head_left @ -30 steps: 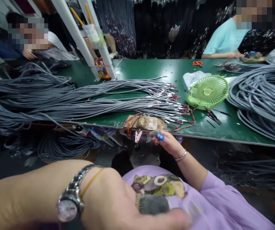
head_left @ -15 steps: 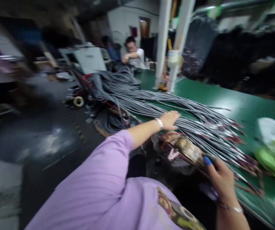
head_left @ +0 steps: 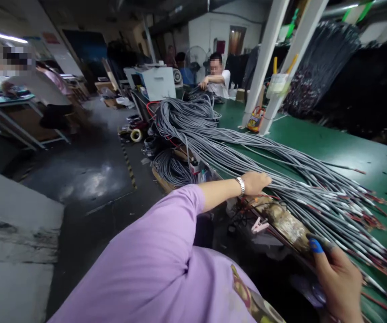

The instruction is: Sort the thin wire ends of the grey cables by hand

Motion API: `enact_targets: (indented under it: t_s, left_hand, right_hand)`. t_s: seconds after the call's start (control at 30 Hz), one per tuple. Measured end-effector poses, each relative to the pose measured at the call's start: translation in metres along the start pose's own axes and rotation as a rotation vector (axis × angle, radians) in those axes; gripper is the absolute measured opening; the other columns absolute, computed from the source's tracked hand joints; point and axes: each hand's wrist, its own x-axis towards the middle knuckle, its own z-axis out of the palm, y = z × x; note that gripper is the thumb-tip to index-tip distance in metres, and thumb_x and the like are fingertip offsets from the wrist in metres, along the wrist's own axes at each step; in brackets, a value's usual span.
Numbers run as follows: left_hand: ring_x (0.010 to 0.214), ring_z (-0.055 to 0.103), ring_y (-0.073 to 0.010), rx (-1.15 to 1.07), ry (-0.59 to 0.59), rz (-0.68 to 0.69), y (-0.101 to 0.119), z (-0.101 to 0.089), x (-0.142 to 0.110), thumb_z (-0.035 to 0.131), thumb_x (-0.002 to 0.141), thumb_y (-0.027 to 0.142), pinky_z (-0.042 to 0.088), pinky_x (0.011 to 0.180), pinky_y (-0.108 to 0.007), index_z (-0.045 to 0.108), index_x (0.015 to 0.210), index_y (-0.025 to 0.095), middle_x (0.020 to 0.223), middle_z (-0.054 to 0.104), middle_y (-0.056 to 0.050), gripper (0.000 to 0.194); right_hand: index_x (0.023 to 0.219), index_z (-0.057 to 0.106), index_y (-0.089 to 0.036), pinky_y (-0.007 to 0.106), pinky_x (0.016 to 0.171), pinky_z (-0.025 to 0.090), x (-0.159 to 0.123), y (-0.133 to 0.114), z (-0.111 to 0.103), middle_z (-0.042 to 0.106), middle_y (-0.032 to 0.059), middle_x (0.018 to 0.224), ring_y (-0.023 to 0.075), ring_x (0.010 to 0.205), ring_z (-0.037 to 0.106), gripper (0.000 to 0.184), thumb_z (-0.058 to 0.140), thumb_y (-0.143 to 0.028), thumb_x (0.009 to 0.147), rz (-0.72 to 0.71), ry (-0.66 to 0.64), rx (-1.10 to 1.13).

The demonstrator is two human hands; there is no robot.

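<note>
A thick bundle of grey cables [head_left: 237, 154] runs along the table edge, with white sleeves and bare reddish wire ends at the right. My left hand [head_left: 257, 183] lies across the near side of the bundle, its fingers curled over the cables and their tips hidden. Lower right, my right hand [head_left: 340, 273] is closed beside the wire ends, blue tape on the thumb and dark covers on the fingers. What it holds, if anything, is hidden. Just beyond its thumb lies a worn, stained board [head_left: 288, 222] with a pink clip [head_left: 259, 225] at its edge.
The green table [head_left: 301, 134] carries white posts [head_left: 264, 67] and a yellow-red container [head_left: 255, 119]. A person in white [head_left: 225, 83] sits at the far end. Coiled cables [head_left: 171, 168] and tape rolls [head_left: 136, 135] sit low at left. Another person [head_left: 50, 87] is at a far-left table.
The view has swung left, so the scene sits further right. My left hand, flat with fingers stretched before, is now curled over the cables. My right hand stays near the board's end.
</note>
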Motion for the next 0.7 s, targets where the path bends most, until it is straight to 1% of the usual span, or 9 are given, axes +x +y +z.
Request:
enact_targets:
  t_s: [0.1, 0.17, 0.23, 0.3, 0.37, 0.43, 0.5, 0.57, 0.7]
  left_hand:
    - [0.090, 0.069, -0.0249, -0.033, -0.063, 0.049, 0.004, 0.001, -0.013, 0.061, 0.069, 0.002, 0.047, 0.077, -0.029, 0.064, 0.087, 0.017, 0.089, 0.069, -0.008, 0.024]
    - [0.079, 0.069, -0.0267, -0.064, -0.114, 0.066, 0.002, -0.001, -0.015, 0.063, 0.071, 0.007, 0.046, 0.072, -0.032, 0.065, 0.089, 0.017, 0.076, 0.068, -0.007, 0.021]
    - [0.074, 0.066, -0.0257, -0.087, -0.128, -0.006, -0.001, -0.008, -0.011, 0.069, 0.071, 0.017, 0.045, 0.070, -0.031, 0.066, 0.089, 0.019, 0.071, 0.067, -0.005, 0.018]
    - [0.068, 0.061, -0.0209, -0.183, -0.046, -0.065, -0.002, -0.022, -0.004, 0.072, 0.073, 0.027, 0.043, 0.066, -0.028, 0.066, 0.083, 0.020, 0.068, 0.065, -0.002, 0.014]
    - [0.062, 0.055, -0.0155, -0.410, 0.125, -0.096, 0.000, -0.044, -0.001, 0.072, 0.075, 0.037, 0.040, 0.061, -0.024, 0.065, 0.080, 0.019, 0.066, 0.063, 0.000, 0.020]
    - [0.048, 0.045, -0.0112, -0.603, 0.210, -0.119, 0.008, -0.068, -0.008, 0.070, 0.079, 0.044, 0.035, 0.051, -0.022, 0.065, 0.084, 0.018, 0.057, 0.056, 0.003, 0.027]
    - [0.038, 0.038, -0.0109, -0.630, 0.044, -0.115, 0.020, -0.087, -0.024, 0.068, 0.080, 0.049, 0.030, 0.044, -0.023, 0.065, 0.088, 0.018, 0.046, 0.048, 0.005, 0.031]
    - [0.041, 0.045, -0.0120, -0.564, -0.152, -0.024, 0.038, -0.098, -0.044, 0.068, 0.081, 0.050, 0.034, 0.046, -0.023, 0.067, 0.086, 0.018, 0.048, 0.054, 0.003, 0.032]
    - [0.064, 0.063, -0.0163, -0.205, -0.456, 0.339, 0.084, -0.089, -0.080, 0.064, 0.084, 0.049, 0.041, 0.059, -0.023, 0.070, 0.090, 0.020, 0.073, 0.070, -0.003, 0.031]
  right_hand:
    - [0.086, 0.072, -0.022, 0.037, 0.062, 0.047, 0.000, -0.005, 0.001, 0.069, 0.0073, 0.074, 0.0249, 0.067, 0.062, 0.035, 0.056, -0.053, 0.084, -0.077, 0.007, 0.069]
    - [0.092, 0.074, -0.021, 0.037, 0.070, 0.050, 0.000, -0.006, 0.002, 0.072, 0.0081, 0.082, 0.0243, 0.076, 0.065, 0.032, 0.056, -0.047, 0.087, -0.108, -0.006, 0.124]
    - [0.094, 0.074, -0.022, 0.038, 0.077, 0.050, 0.002, -0.006, 0.003, 0.074, 0.0085, 0.091, 0.0245, 0.084, 0.067, 0.027, 0.057, -0.042, 0.089, -0.112, -0.013, 0.170]
    - [0.096, 0.075, -0.023, 0.038, 0.078, 0.050, 0.004, -0.006, 0.004, 0.073, 0.0074, 0.091, 0.0240, 0.085, 0.066, 0.024, 0.058, -0.040, 0.090, -0.103, -0.018, 0.202]
    - [0.093, 0.075, -0.024, 0.038, 0.078, 0.050, 0.005, -0.006, 0.005, 0.073, 0.0065, 0.089, 0.0238, 0.084, 0.066, 0.021, 0.059, -0.038, 0.091, -0.089, -0.003, 0.230]
    - [0.093, 0.075, -0.025, 0.039, 0.079, 0.050, 0.004, -0.007, 0.005, 0.073, 0.0063, 0.089, 0.0239, 0.085, 0.066, 0.020, 0.059, -0.037, 0.091, -0.090, 0.010, 0.244]
    - [0.094, 0.075, -0.024, 0.039, 0.079, 0.050, 0.004, -0.007, 0.005, 0.073, 0.0069, 0.090, 0.0241, 0.085, 0.066, 0.021, 0.059, -0.036, 0.091, -0.099, 0.010, 0.235]
    - [0.094, 0.076, -0.023, 0.038, 0.077, 0.050, 0.004, -0.005, 0.006, 0.073, 0.0073, 0.089, 0.0240, 0.084, 0.066, 0.022, 0.059, -0.036, 0.091, -0.107, 0.010, 0.215]
    - [0.091, 0.076, -0.020, 0.036, 0.073, 0.051, 0.003, -0.004, 0.007, 0.073, 0.0069, 0.084, 0.0223, 0.079, 0.066, 0.022, 0.059, -0.034, 0.089, -0.131, 0.013, 0.211]
